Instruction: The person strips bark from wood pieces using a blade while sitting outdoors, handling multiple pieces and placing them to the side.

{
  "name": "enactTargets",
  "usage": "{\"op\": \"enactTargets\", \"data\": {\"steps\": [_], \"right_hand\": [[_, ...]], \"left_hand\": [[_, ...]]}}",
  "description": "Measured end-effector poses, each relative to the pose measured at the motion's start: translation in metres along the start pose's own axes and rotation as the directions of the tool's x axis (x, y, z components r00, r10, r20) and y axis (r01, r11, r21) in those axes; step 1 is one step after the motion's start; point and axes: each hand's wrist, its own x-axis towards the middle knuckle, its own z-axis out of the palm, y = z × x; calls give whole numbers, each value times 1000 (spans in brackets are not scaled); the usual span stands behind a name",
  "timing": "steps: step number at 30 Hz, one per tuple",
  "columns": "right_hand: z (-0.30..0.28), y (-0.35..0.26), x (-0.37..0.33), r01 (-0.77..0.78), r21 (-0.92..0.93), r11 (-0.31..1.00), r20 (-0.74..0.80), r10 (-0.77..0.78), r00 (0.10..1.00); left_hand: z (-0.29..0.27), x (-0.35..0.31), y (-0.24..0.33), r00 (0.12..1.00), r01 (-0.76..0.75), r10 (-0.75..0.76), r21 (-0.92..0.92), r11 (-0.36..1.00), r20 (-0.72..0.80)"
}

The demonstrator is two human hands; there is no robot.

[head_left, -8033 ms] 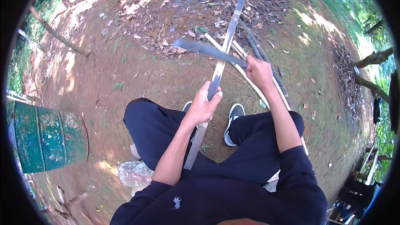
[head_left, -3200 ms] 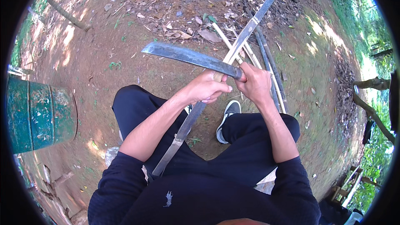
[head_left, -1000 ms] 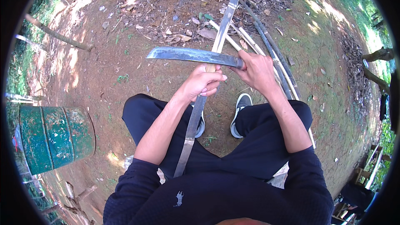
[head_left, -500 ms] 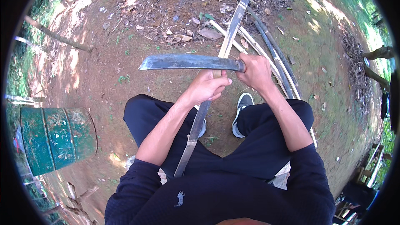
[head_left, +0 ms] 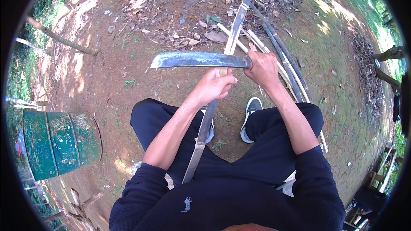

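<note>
My left hand (head_left: pixel 215 86) is wrapped round a long split bamboo strip (head_left: pixel 203 125), which slants from my lap up to the top of the view. Its near part is dark; just past my hand the face is pale. In my right hand (head_left: pixel 262 66) is the handle of a machete (head_left: pixel 192 60), its broad grey blade pointing left. The blade lies across the strip a little beyond my left hand, covering a short stretch of it. Most of the handle is hidden in my fist.
Several bamboo strips (head_left: pixel 279 48), pale and dark, lie on the ground to the right. A dented green metal drum (head_left: pixel 64 143) is at the left. Dry leaves (head_left: pixel 184 42) cover the soil ahead. My shoes (head_left: pixel 253 105) and bent knees frame the work.
The machete has shifted slightly to the right, its tip moving in from the left. Both hands keep their grip, and the strip stays at nearly the same slant.
</note>
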Motion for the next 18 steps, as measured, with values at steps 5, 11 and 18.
{"op": "enactTargets", "data": {"steps": [5, 11, 18], "right_hand": [[13, 47, 11, -314, -283, 906, -50, 313, 949], [-15, 26, 6, -183, 16, 983, -73, 183, 980], [-12, -16, 3, -109, 88, 990, 43, 105, 994]], "left_hand": [[10, -10, -3, 1000, 1, -2, -44, 999, -15], [0, 6, 14, 991, 18, -1, -124, 992, 131], [-7, -11, 3, 995, 36, -23, -130, 991, 97]]}}
